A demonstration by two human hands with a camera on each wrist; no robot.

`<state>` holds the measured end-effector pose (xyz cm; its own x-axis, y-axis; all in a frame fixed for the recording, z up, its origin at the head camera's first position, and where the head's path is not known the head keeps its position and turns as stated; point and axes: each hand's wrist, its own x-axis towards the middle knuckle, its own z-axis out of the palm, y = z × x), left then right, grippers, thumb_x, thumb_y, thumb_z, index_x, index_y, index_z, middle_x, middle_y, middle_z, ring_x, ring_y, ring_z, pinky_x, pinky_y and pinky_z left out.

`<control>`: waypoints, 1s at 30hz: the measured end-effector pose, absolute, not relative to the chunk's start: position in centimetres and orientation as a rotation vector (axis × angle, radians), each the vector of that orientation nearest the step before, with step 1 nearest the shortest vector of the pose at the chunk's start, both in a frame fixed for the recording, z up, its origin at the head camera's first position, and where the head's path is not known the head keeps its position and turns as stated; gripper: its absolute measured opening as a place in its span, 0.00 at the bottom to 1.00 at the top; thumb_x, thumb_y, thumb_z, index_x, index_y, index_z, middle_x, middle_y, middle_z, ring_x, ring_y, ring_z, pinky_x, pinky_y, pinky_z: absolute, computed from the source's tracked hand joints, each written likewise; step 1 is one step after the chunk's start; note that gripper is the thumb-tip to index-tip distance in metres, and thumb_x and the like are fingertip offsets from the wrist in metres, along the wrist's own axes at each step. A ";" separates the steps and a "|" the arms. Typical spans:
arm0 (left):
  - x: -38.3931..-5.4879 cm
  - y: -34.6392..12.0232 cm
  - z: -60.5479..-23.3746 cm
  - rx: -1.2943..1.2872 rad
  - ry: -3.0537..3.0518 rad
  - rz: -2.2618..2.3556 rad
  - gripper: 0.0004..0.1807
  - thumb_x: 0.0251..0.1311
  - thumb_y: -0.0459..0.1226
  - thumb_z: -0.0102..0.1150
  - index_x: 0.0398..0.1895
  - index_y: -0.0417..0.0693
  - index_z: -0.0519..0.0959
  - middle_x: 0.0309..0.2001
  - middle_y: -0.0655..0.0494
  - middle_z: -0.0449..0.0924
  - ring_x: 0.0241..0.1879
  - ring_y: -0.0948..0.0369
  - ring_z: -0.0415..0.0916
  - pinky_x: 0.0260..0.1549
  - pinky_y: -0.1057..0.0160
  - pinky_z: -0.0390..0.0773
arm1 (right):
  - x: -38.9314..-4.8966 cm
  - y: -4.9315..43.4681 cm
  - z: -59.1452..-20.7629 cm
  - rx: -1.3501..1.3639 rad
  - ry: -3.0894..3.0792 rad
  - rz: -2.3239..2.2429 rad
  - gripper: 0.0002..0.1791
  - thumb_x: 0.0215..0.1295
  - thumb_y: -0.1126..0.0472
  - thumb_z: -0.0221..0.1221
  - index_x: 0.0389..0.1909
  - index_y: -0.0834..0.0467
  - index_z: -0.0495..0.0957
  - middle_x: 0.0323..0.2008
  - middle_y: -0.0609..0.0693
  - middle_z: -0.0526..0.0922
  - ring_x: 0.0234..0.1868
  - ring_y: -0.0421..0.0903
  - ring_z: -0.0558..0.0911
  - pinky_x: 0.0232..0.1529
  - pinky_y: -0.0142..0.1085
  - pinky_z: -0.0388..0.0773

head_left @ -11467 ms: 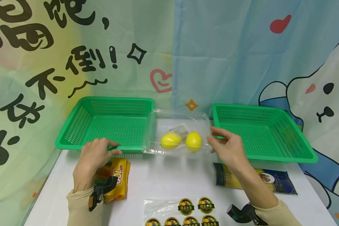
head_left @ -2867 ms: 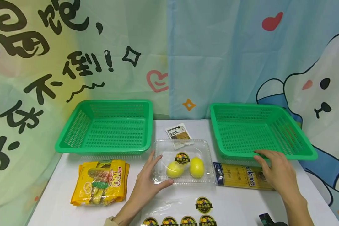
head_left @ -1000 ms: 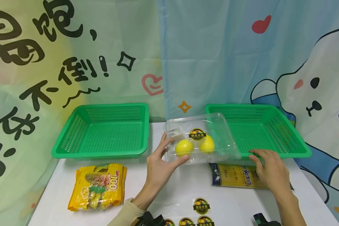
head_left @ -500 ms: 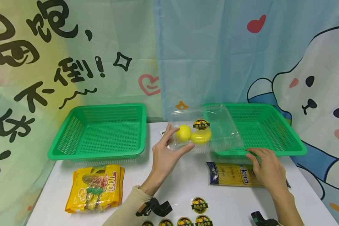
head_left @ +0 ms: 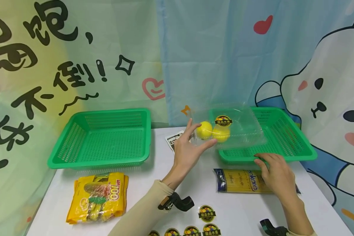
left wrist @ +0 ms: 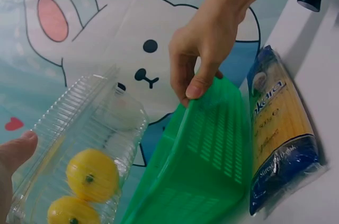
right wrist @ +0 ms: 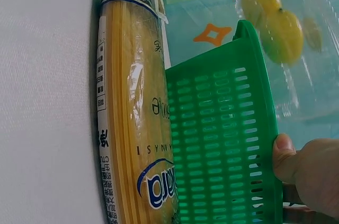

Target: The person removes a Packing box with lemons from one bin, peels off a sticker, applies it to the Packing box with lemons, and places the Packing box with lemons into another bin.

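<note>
My left hand (head_left: 188,149) holds a clear plastic clamshell box (head_left: 245,126) by its left side, thumb at the front. Two yellow lemons (head_left: 204,130) lie inside, slid to the left end. A round black-and-gold fruit sticker (head_left: 223,121) is on its lid. The box is raised and tilted, overlapping the left part of the right green basket (head_left: 309,154) in the head view. My right hand (head_left: 278,175) grips the front rim of that basket, its thumb outside the wall in the right wrist view. A pack of spaghetti (right wrist: 132,107) lies before the basket, partly behind my right hand.
Another green basket (head_left: 98,162) stands at the left, with a yellow snack bag (head_left: 98,198) in front of it. A printed white packet (head_left: 172,139) lies between the baskets. A sheet of round stickers (head_left: 191,231) is at the table's front edge. A printed curtain (head_left: 209,59) hangs behind.
A sticker has come onto the box lid. My left hand has lifted the box from the table and carried it right and back toward the right basket; the lemons rolled. My right hand stays at the rim.
</note>
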<state>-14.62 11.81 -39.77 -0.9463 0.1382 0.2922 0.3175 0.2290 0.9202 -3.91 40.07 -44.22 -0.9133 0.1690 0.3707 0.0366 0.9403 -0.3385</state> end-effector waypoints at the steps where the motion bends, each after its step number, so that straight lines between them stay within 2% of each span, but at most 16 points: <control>1: -14.7 12.1 -39.7 -0.435 -2.346 -1.802 0.39 0.48 0.58 0.81 0.66 0.62 0.81 0.79 0.59 0.62 0.65 0.48 0.80 0.40 0.55 0.82 | -3.9 40.1 -44.2 -0.146 -2.690 0.459 0.12 0.71 0.61 0.66 0.53 0.58 0.86 0.56 0.65 0.85 0.61 0.69 0.75 0.46 0.70 0.74; 3: -15.0 12.8 -39.7 -0.432 -2.352 -1.797 0.39 0.48 0.58 0.81 0.66 0.61 0.81 0.79 0.58 0.62 0.64 0.49 0.80 0.43 0.53 0.83 | -4.0 40.0 -44.2 -0.143 -2.688 0.459 0.12 0.71 0.61 0.66 0.52 0.58 0.86 0.55 0.65 0.85 0.61 0.69 0.75 0.46 0.70 0.74; 6: -15.4 13.8 -39.6 -0.439 -2.364 -1.784 0.39 0.48 0.58 0.81 0.66 0.61 0.81 0.79 0.58 0.63 0.61 0.52 0.81 0.40 0.52 0.81 | -3.9 40.0 -44.2 -0.144 -2.682 0.456 0.12 0.71 0.61 0.66 0.53 0.59 0.86 0.55 0.65 0.85 0.61 0.70 0.75 0.46 0.70 0.74; 9: -15.8 14.9 -39.5 -0.445 -2.366 -1.777 0.39 0.48 0.57 0.81 0.65 0.60 0.81 0.79 0.57 0.63 0.59 0.53 0.82 0.47 0.53 0.82 | -3.8 39.9 -44.1 -0.147 -2.678 0.451 0.13 0.70 0.62 0.66 0.53 0.59 0.85 0.55 0.65 0.85 0.61 0.69 0.75 0.45 0.70 0.75; 14: -16.1 16.8 -39.6 -0.447 -2.382 -1.771 0.39 0.49 0.58 0.80 0.66 0.59 0.81 0.79 0.53 0.63 0.59 0.51 0.83 0.52 0.53 0.82 | -3.8 39.8 -44.0 -0.163 -2.688 0.455 0.12 0.71 0.61 0.66 0.53 0.59 0.85 0.56 0.65 0.84 0.62 0.69 0.75 0.46 0.70 0.75; 16: -16.1 17.5 -39.8 -0.457 -2.386 -1.782 0.39 0.50 0.58 0.80 0.66 0.58 0.80 0.79 0.52 0.62 0.51 0.49 0.86 0.57 0.52 0.81 | -3.8 39.8 -44.0 -0.173 -2.697 0.461 0.12 0.72 0.61 0.65 0.53 0.59 0.85 0.56 0.65 0.84 0.62 0.69 0.75 0.46 0.71 0.74; 20: -16.3 19.0 -40.2 -0.470 -2.401 -1.771 0.40 0.51 0.59 0.78 0.67 0.59 0.80 0.80 0.53 0.61 0.54 0.49 0.86 0.66 0.51 0.77 | -3.8 39.8 -43.9 -0.198 -2.715 0.471 0.13 0.73 0.60 0.64 0.54 0.58 0.85 0.57 0.65 0.83 0.63 0.69 0.74 0.47 0.72 0.73; 22: -16.3 19.7 -40.3 -0.480 -2.399 -1.774 0.39 0.52 0.59 0.78 0.67 0.58 0.79 0.80 0.53 0.61 0.49 0.49 0.88 0.67 0.51 0.76 | -3.7 39.8 -43.8 -0.206 -2.721 0.471 0.13 0.73 0.60 0.64 0.55 0.58 0.85 0.58 0.64 0.83 0.63 0.68 0.74 0.48 0.72 0.73; 23: -16.3 20.0 -40.4 -0.484 -2.403 -1.764 0.39 0.52 0.59 0.77 0.67 0.59 0.79 0.80 0.53 0.61 0.54 0.50 0.86 0.66 0.51 0.77 | -3.8 39.8 -43.8 -0.210 -2.724 0.471 0.13 0.73 0.60 0.64 0.55 0.58 0.85 0.58 0.64 0.83 0.63 0.68 0.74 0.48 0.73 0.73; 25: -16.3 20.6 -40.5 -0.503 -2.408 -1.763 0.40 0.53 0.60 0.76 0.68 0.58 0.79 0.80 0.53 0.60 0.38 0.53 0.89 0.64 0.52 0.79 | -3.8 39.8 -43.8 -0.215 -2.729 0.472 0.13 0.73 0.60 0.64 0.55 0.58 0.84 0.58 0.64 0.83 0.64 0.68 0.73 0.48 0.73 0.73; 27: -16.2 21.2 -40.7 -0.528 -2.415 -1.756 0.40 0.54 0.60 0.75 0.69 0.57 0.78 0.81 0.52 0.60 0.25 0.56 0.85 0.63 0.52 0.80 | -3.8 39.8 -43.8 -0.215 -2.731 0.472 0.13 0.74 0.60 0.64 0.55 0.58 0.84 0.59 0.64 0.83 0.64 0.68 0.73 0.48 0.73 0.73; 29: -16.2 21.8 -40.9 -0.539 -2.434 -1.728 0.39 0.55 0.61 0.75 0.69 0.57 0.78 0.81 0.51 0.60 0.24 0.59 0.84 0.61 0.53 0.81 | -3.8 39.8 -43.9 -0.215 -2.733 0.476 0.13 0.74 0.59 0.63 0.55 0.58 0.84 0.59 0.64 0.83 0.64 0.68 0.73 0.48 0.73 0.72; 30: -16.1 22.1 -41.0 -0.545 -2.442 -1.724 0.39 0.55 0.61 0.74 0.69 0.57 0.78 0.81 0.51 0.60 0.18 0.60 0.79 0.61 0.53 0.81 | -3.8 39.8 -43.9 -0.213 -2.734 0.477 0.13 0.74 0.59 0.63 0.55 0.58 0.85 0.59 0.64 0.83 0.64 0.68 0.73 0.48 0.73 0.73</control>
<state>-16.11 22.05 -40.96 -0.9306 0.2289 0.2858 0.3459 0.2938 0.8911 -3.82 39.80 -43.88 -0.9251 0.2060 0.3191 0.0856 0.9317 -0.3531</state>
